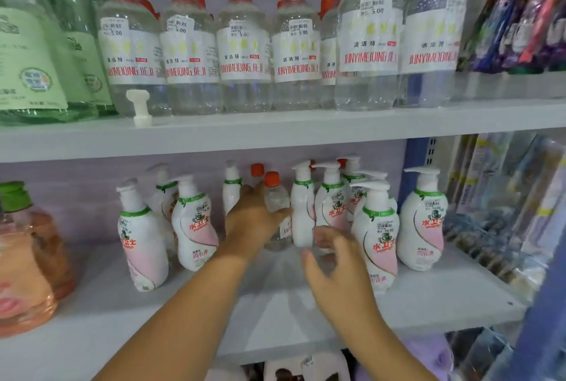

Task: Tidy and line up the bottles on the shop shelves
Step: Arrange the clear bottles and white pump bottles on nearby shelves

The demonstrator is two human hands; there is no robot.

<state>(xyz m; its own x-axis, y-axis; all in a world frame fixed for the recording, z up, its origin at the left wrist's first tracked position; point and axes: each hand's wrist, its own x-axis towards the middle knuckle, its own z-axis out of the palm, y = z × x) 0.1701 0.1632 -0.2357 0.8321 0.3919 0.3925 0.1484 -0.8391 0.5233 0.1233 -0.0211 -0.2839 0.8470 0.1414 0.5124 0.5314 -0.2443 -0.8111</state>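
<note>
The clear bottle with an orange cap [276, 212] is standing on the lower shelf [428, 298], roughly at its middle, in a gap among the white pump bottles. The left hand [251, 221] is reaching in over that shelf and wrapping its fingers around the body of this bottle, just below the cap; the thumb side is lying across the front of the plastic. The right hand [333, 267] is hovering nearer the front edge of the lower shelf, fingers spread and loosely bent, holding nothing; its fingertips are lying close to the base of a slim white pump bottle [302, 212] standing just right of the clear bottle, though blur is making it impossible to tell whether they are touching. More pump bottles are standing unevenly on the lower shelf: a group [376, 227] to the right of the held bottle, and others [193, 221] to its left, some leaning. A second orange cap [257, 169] is showing behind the held bottle. At the far left of the lower shelf a pink bottle with a green cap [27, 258] is sitting. Above the lower shelf, a row of clear orange-capped bottles [245, 43] is lining the upper shelf [275, 132], with green bottles [39, 43] at its left end.
</note>
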